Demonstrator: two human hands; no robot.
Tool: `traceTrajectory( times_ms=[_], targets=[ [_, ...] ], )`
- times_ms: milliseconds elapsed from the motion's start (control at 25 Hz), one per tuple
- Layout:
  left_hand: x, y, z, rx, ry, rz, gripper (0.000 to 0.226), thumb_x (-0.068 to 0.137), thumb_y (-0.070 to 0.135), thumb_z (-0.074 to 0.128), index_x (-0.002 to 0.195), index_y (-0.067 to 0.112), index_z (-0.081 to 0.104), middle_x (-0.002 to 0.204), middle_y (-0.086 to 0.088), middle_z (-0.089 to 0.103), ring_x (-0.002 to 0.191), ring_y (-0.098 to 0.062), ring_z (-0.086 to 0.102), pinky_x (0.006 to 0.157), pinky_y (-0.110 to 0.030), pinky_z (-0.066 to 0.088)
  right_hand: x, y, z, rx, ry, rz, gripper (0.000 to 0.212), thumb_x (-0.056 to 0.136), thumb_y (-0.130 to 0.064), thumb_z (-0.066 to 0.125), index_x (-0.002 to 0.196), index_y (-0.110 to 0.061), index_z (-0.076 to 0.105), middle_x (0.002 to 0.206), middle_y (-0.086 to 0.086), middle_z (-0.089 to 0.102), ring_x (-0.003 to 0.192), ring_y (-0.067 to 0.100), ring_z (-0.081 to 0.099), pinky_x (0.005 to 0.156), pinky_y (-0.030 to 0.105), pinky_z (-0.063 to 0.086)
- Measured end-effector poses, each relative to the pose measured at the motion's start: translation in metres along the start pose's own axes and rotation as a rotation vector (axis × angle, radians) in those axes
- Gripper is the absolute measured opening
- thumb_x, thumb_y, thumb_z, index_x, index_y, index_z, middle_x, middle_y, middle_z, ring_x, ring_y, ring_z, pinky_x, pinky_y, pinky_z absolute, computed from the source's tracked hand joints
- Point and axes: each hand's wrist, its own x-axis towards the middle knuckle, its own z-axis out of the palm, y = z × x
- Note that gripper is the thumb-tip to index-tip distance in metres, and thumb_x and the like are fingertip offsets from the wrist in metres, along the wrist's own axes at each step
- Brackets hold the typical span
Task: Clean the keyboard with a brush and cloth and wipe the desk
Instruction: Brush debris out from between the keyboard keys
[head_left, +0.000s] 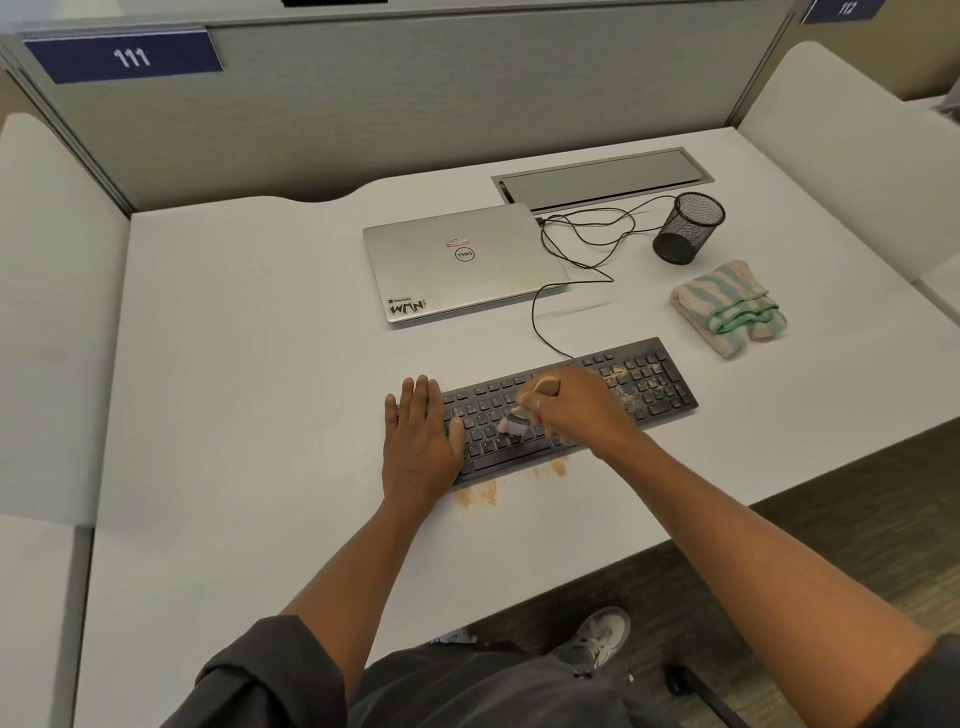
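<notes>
Two hands work the keyboard (571, 405): the left hand (418, 436) lies flat, fingers straight, pinning its left end, while the right hand (574, 408) grips a brush (514, 423) mid-board. Crumbs (621, 389) remain further right and on the desk (260, 364); the cloth (730, 306) looks untouched, so wiping is likely still ahead.

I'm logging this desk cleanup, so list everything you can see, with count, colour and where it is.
keyboard: one, black, near desk edge, crumbs on its right end
brush: one, wooden handle, pale bristles on the keys
crumbs: orange patches on the desk before the keyboard
cloth: one, green and cream striped, folded, right of the keyboard
laptop: one, silver, closed, behind the keyboard
pen cup: one, black mesh, tilted
cable: black, looped beside the laptop
desk: white
left hand: flat on the keyboard's left end
right hand: grips the brush
</notes>
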Motion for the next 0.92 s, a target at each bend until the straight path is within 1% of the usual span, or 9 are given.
traceTrajectory(
  times_ms=[160, 280, 360, 480, 560, 640, 720, 840, 920],
  targets=[
    [0.001, 0.001, 0.000, 0.001, 0.004, 0.000, 0.079, 0.096, 0.050, 0.013, 0.158, 0.003, 0.025, 0.165, -0.014, 0.025, 0.156, -0.028, 0.013, 0.127, -0.045, -0.001, -0.003, 0.006, 0.003, -0.038, 0.083, 0.002, 0.013, 0.091, -0.028, 0.067, 0.087, -0.020, 0.076, 0.068, -0.010, 0.066, 0.061, 0.003, 0.060, 0.063, 0.025, 0.051],
    [0.001, 0.000, -0.001, -0.003, -0.003, 0.003, 0.079, 0.096, 0.050, 0.012, 0.158, 0.003, 0.025, 0.165, -0.014, 0.024, 0.156, -0.028, 0.012, 0.127, -0.044, -0.002, 0.001, 0.017, -0.004, -0.142, 0.133, 0.040, 0.011, 0.091, -0.029, 0.066, 0.088, -0.021, 0.073, 0.075, -0.006, 0.069, 0.065, 0.005, 0.062, 0.056, 0.020, 0.044],
    [0.001, -0.001, -0.002, 0.001, -0.014, -0.001, 0.080, 0.095, 0.050, 0.011, 0.159, 0.004, 0.023, 0.166, -0.014, 0.023, 0.156, -0.028, 0.010, 0.127, -0.042, -0.005, 0.003, 0.025, -0.010, -0.195, 0.188, 0.057, 0.013, 0.090, -0.028, 0.066, 0.087, -0.018, 0.073, 0.076, -0.003, 0.069, 0.067, 0.009, 0.062, 0.056, 0.020, 0.043],
    [0.002, 0.001, -0.001, 0.012, -0.013, 0.001, 0.079, 0.096, 0.050, 0.012, 0.159, 0.004, 0.023, 0.166, -0.013, 0.023, 0.156, -0.028, 0.010, 0.127, -0.043, -0.004, 0.005, 0.030, -0.024, -0.106, 0.250, 0.046, 0.010, 0.088, -0.025, 0.068, 0.082, -0.018, 0.072, 0.075, -0.003, 0.069, 0.068, 0.012, 0.063, 0.058, 0.023, 0.046],
    [0.001, 0.000, 0.000, 0.016, -0.003, -0.004, 0.078, 0.097, 0.050, 0.013, 0.159, 0.004, 0.024, 0.166, -0.013, 0.023, 0.156, -0.027, 0.011, 0.127, -0.042, -0.004, 0.006, 0.029, -0.028, -0.041, 0.211, 0.020, 0.011, 0.087, -0.024, 0.068, 0.076, -0.023, 0.069, 0.071, -0.007, 0.067, 0.065, 0.009, 0.062, 0.056, 0.021, 0.044],
    [0.001, 0.000, 0.001, 0.017, 0.009, -0.001, 0.076, 0.098, 0.049, 0.016, 0.158, 0.004, 0.025, 0.166, -0.013, 0.024, 0.156, -0.027, 0.012, 0.127, -0.042, -0.003, 0.011, 0.031, -0.029, -0.080, 0.179, -0.016, 0.009, 0.085, -0.023, 0.067, 0.076, -0.024, 0.068, 0.070, -0.009, 0.066, 0.064, 0.007, 0.062, 0.055, 0.020, 0.043],
    [0.000, 0.001, 0.000, 0.016, 0.014, -0.001, 0.074, 0.098, 0.048, 0.019, 0.157, 0.003, 0.027, 0.165, -0.014, 0.027, 0.155, -0.028, 0.015, 0.127, -0.044, 0.001, 0.019, 0.034, -0.032, -0.118, 0.178, -0.039, 0.006, 0.084, -0.019, 0.066, 0.078, -0.020, 0.069, 0.071, -0.007, 0.067, 0.065, 0.008, 0.063, 0.053, 0.016, 0.041],
    [0.000, 0.003, -0.001, 0.022, 0.025, -0.008, 0.074, 0.098, 0.048, 0.019, 0.157, 0.004, 0.028, 0.164, -0.013, 0.028, 0.155, -0.027, 0.016, 0.127, -0.045, 0.004, 0.033, 0.031, -0.045, -0.077, 0.179, -0.078, 0.005, 0.084, -0.013, 0.066, 0.082, -0.017, 0.068, 0.075, -0.006, 0.067, 0.064, 0.003, 0.059, 0.048, 0.009, 0.035],
    [0.001, 0.003, -0.002, 0.019, 0.024, -0.017, 0.073, 0.098, 0.048, 0.020, 0.157, 0.005, 0.029, 0.164, -0.012, 0.028, 0.155, -0.026, 0.016, 0.127, -0.044, 0.003, 0.040, 0.027, -0.049, -0.048, 0.121, -0.111, 0.009, 0.083, -0.015, 0.066, 0.090, -0.018, 0.069, 0.083, -0.005, 0.067, 0.070, 0.003, 0.059, 0.049, 0.010, 0.036]
  ],
)
